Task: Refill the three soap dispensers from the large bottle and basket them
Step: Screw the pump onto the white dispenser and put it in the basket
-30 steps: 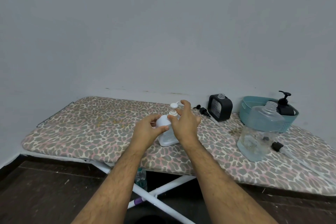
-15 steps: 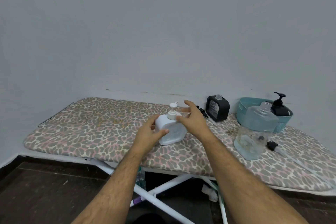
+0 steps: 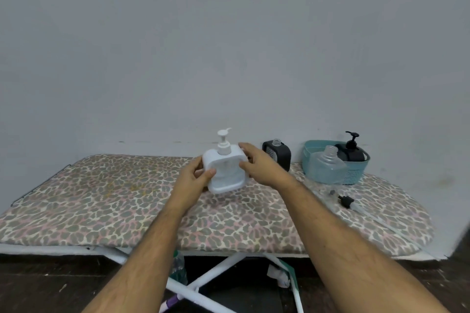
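A white square soap dispenser (image 3: pixel 226 173) with its pump fitted is lifted just above the board. My left hand (image 3: pixel 194 178) grips its left side and my right hand (image 3: pixel 259 166) grips its right side. A black square dispenser (image 3: pixel 279 157) stands behind my right hand with an open neck and no pump. Another black dispenser (image 3: pixel 352 151) with its pump on sits in the teal basket (image 3: pixel 356 173). The large clear bottle (image 3: pixel 326 169) stands uncapped in front of the basket.
Everything rests on an ironing board with a leopard-print cover (image 3: pixel 127 201) against a grey wall. A loose black pump with a clear tube (image 3: pixel 347 202) lies right of the large bottle. White board legs (image 3: pixel 216 272) and clutter sit on the dark floor below.
The white dispenser has risen off the board and shifted right between both hands. My right hand went from its pump top to its right side. The camera view panned left.
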`<state>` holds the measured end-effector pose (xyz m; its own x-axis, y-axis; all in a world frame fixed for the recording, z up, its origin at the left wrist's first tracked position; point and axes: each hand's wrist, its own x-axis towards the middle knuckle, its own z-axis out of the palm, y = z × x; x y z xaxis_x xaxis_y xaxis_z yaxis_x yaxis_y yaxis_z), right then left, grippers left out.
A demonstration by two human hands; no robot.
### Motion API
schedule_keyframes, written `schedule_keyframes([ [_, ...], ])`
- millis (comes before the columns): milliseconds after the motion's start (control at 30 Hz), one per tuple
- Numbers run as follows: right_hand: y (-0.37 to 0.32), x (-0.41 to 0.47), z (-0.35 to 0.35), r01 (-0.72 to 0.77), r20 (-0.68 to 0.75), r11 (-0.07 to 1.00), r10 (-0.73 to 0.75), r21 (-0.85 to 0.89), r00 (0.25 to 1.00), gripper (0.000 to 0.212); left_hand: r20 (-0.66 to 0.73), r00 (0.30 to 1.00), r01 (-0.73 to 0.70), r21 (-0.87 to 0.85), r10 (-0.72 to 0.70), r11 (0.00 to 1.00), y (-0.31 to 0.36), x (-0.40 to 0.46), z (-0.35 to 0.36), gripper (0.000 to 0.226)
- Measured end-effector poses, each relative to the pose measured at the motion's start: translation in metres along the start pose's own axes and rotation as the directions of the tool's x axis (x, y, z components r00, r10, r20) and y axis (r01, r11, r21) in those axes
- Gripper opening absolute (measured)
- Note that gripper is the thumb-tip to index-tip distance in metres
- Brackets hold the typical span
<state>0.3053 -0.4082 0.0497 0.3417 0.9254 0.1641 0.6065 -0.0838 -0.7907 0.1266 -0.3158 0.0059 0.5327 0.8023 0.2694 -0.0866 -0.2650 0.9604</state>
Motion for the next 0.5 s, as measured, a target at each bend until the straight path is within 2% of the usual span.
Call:
schedule_keyframes([
  [267, -0.049, -0.01, -0.13, 0.083, -0.134, 0.97, -0.116, -0.23, 0.984, 0.062, 0.148, 0.977, -0.148, -0.055, 0.155, 0.987, 0.084, 0.052, 0.057, 0.039],
  [333, -0.048, -0.012, -0.161, 0.064, -0.161, 0.976, -0.099, -0.207, 0.982, 0.062, 0.186, 0.967, -0.162, -0.07, 0.173, 0.984, 0.098, 0.068, 0.079, 0.038],
  [433, -0.034, -0.016, -0.201, 0.041, -0.215, 0.987, -0.074, -0.155, 0.974, 0.043, 0.23, 0.956, -0.163, -0.089, 0.18, 0.983, 0.113, 0.091, 0.117, 0.035],
  [500, -0.018, -0.017, -0.22, 0.025, -0.282, 0.993, -0.056, -0.112, 0.958, 0.039, 0.231, 0.957, -0.153, -0.101, 0.173, 0.983, 0.117, 0.108, 0.145, 0.034],
])
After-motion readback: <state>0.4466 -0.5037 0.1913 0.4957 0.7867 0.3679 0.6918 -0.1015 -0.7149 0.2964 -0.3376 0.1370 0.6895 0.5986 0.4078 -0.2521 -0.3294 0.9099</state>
